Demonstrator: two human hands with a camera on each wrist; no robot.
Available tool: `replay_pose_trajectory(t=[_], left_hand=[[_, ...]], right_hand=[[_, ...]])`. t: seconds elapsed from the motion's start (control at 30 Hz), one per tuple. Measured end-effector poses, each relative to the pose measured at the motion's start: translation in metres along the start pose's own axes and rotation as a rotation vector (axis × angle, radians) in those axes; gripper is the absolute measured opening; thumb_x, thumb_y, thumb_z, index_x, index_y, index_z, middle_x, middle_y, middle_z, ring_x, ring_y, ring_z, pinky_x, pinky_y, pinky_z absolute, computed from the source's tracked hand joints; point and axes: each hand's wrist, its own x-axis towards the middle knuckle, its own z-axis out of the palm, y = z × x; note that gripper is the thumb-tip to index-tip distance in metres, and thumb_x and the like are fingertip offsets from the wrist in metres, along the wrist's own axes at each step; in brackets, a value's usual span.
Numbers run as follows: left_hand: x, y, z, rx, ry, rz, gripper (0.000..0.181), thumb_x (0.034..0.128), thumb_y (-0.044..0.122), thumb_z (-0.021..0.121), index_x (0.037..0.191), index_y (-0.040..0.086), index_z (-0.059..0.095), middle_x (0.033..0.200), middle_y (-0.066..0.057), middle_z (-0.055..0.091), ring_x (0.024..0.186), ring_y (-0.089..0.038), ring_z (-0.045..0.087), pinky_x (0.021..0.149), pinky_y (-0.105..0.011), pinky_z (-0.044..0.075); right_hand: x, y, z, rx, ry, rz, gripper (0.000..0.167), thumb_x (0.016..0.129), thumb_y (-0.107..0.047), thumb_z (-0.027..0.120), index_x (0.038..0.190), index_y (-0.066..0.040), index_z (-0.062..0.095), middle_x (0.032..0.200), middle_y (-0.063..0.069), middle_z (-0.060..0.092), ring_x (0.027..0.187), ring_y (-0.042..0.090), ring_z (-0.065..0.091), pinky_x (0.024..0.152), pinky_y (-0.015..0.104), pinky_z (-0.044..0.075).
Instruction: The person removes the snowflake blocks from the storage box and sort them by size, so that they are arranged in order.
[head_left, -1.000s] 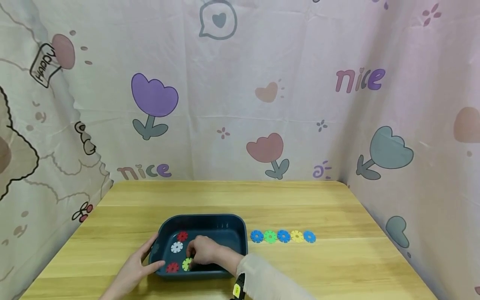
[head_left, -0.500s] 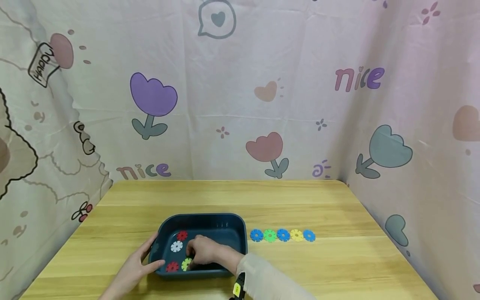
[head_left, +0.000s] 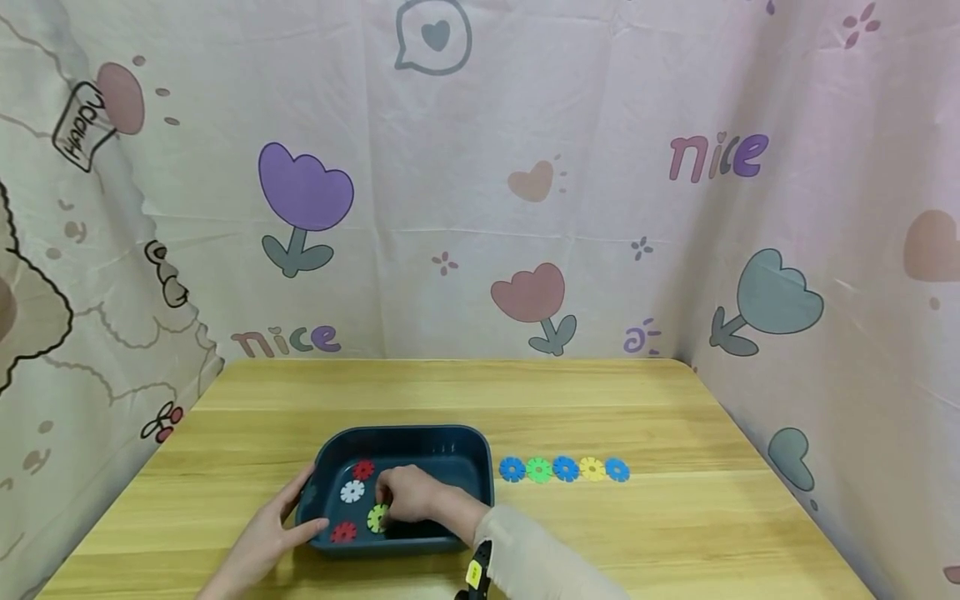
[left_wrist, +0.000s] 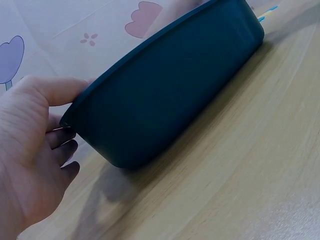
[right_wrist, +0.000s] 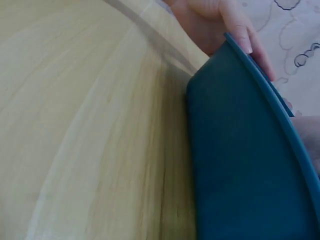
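Observation:
In the head view a dark blue-green plastic basin point(head_left: 405, 547) stands on the wooden table. My left hand point(head_left: 262, 533) grips its left front corner, thumb over the rim and fingers along the outside. The left wrist view shows that hand point(left_wrist: 30, 135) against the basin wall point(left_wrist: 160, 95). Inside the basin, my right hand point(head_left: 411, 493) pinches a yellow-green snowflake disc point(head_left: 374, 518); its fingertips are partly hidden. Left of it lie a white snowflake disc point(head_left: 352, 492), one red snowflake disc point(head_left: 363, 470) behind and another red snowflake disc point(head_left: 343, 532) in front.
Right of the basin, several snowflake discs form a straight row on the table point(head_left: 675, 533): a blue disc point(head_left: 512, 469), a green disc point(head_left: 538, 470), another blue disc point(head_left: 566, 468), a yellow disc point(head_left: 592, 469) and a last blue disc point(head_left: 617, 470). A printed curtain point(head_left: 450, 200) hangs behind.
The yellow-green disc has lifted slightly and shifted a little right with my right hand. My left hand stays at the basin corner. The row of discs is unchanged.

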Motion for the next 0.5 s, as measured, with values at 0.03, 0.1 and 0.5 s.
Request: replay_pose_trajectory(t=[0.03, 0.1, 0.5], left_hand=[[0.000, 0.000, 0.000, -0.002, 0.001, 0.000, 0.084, 0.0864, 0.026, 0.065, 0.147, 0.000, 0.013, 0.147, -0.033, 0.010, 0.131, -0.053, 0.013, 0.102, -0.062, 0.020], [0.000, 0.000, 0.001, -0.007, 0.001, 0.002, 0.084, 0.0863, 0.026, 0.065, 0.147, 0.000, 0.013, 0.147, -0.033, 0.010, 0.131, -0.053, 0.012, 0.103, -0.062, 0.019], [0.001, 0.000, 0.001, -0.020, -0.004, 0.003, 0.085, 0.0865, 0.025, 0.065, 0.147, -0.001, 0.011, 0.148, -0.033, 0.009, 0.131, -0.053, 0.012, 0.103, -0.062, 0.019]], right_hand=[[0.000, 0.001, -0.001, 0.016, 0.008, 0.002, 0.019, 0.076, -0.010, 0.076, 0.079, -0.014, 0.057, 0.071, -0.010, 0.051, 0.062, 0.003, 0.044, 0.059, 0.015, 0.040], [-0.002, 0.003, -0.002, 0.069, 0.014, 0.011, 0.018, 0.078, -0.008, 0.074, 0.078, -0.013, 0.057, 0.070, -0.009, 0.051, 0.061, 0.003, 0.044, 0.058, 0.016, 0.040], [-0.015, 0.024, -0.026, 0.603, 0.073, 0.070, 0.009, 0.084, 0.005, 0.062, 0.085, -0.001, 0.055, 0.072, 0.004, 0.056, 0.056, 0.015, 0.059, 0.053, 0.030, 0.054]])
